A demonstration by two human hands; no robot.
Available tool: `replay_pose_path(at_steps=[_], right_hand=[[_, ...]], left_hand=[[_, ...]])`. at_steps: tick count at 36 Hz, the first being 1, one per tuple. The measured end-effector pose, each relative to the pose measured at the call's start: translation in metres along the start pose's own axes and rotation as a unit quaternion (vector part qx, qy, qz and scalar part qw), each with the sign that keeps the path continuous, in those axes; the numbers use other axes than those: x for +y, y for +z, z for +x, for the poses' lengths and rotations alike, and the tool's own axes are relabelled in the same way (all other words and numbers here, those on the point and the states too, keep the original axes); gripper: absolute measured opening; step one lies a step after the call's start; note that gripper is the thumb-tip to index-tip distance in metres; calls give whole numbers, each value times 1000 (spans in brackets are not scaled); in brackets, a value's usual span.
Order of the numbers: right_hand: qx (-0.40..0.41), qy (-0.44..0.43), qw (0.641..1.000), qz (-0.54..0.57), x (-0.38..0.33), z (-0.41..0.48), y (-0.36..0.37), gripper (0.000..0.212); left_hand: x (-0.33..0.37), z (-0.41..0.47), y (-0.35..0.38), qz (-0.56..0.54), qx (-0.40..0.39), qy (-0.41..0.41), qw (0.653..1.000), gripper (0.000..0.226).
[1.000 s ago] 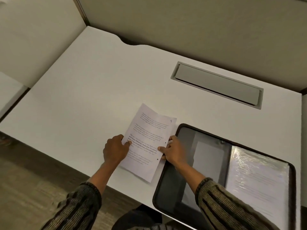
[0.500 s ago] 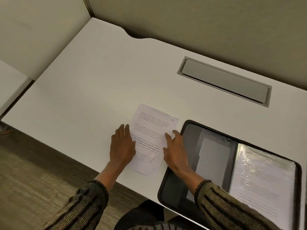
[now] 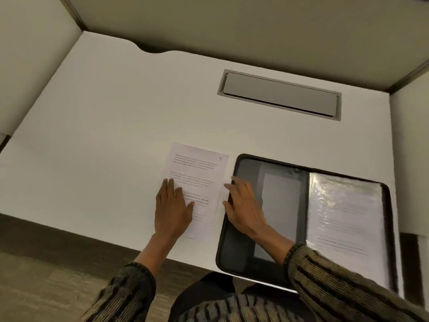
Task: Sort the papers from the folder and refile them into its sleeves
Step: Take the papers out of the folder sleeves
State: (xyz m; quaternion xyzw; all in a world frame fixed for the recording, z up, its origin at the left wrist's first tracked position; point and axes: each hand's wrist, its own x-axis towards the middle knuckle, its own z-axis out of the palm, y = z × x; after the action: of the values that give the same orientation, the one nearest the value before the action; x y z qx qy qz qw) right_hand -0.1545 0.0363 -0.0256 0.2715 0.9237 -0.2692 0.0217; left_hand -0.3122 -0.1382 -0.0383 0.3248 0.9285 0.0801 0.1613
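Observation:
A printed sheet (image 3: 197,168) with a handwritten 9 in its top right corner lies flat on the white desk (image 3: 104,135). My left hand (image 3: 173,209) rests flat on the sheet's lower left part, fingers straight. My right hand (image 3: 243,208) lies flat at the sheet's right edge, partly over the left cover of the black folder (image 3: 278,205). The folder is open beside the sheet. Its right half shows a clear plastic sleeve (image 3: 346,214) with a printed page inside.
A grey cable-tray lid (image 3: 279,95) is set into the desk at the back. Beige partition walls (image 3: 232,24) close the desk on the left, back and right. The desk's front edge runs just below my hands.
The sheet, held up by both hands a second ago, now lies flat on the desk. Both hands have let go and spread flat. The right hand has slid slightly off the sheet's edge.

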Motion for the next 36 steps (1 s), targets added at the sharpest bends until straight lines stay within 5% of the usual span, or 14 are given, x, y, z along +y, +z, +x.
replay_pose_path(at_steps=[6,13,19,26,36], right_hand=[[112,156,981,-19,58,-76,-36,59],[110,410,904,-47,142,-176,-59,76],[111,525,844,-18,186,-230,-66,100],[63,554,830,-21,217,-258,-68,116],[35,411,909,-54,228,-259,-73,82]], left_hand=[[97,-12,21,11,-40,123,992,64],[219,-34,47,34,-117,368,922,66],[298,-48,70,44,-226,428,874,90],[328,-61,88,94,-233,425,870,91],[346,-64,86,-25,-236,300,924,75]])
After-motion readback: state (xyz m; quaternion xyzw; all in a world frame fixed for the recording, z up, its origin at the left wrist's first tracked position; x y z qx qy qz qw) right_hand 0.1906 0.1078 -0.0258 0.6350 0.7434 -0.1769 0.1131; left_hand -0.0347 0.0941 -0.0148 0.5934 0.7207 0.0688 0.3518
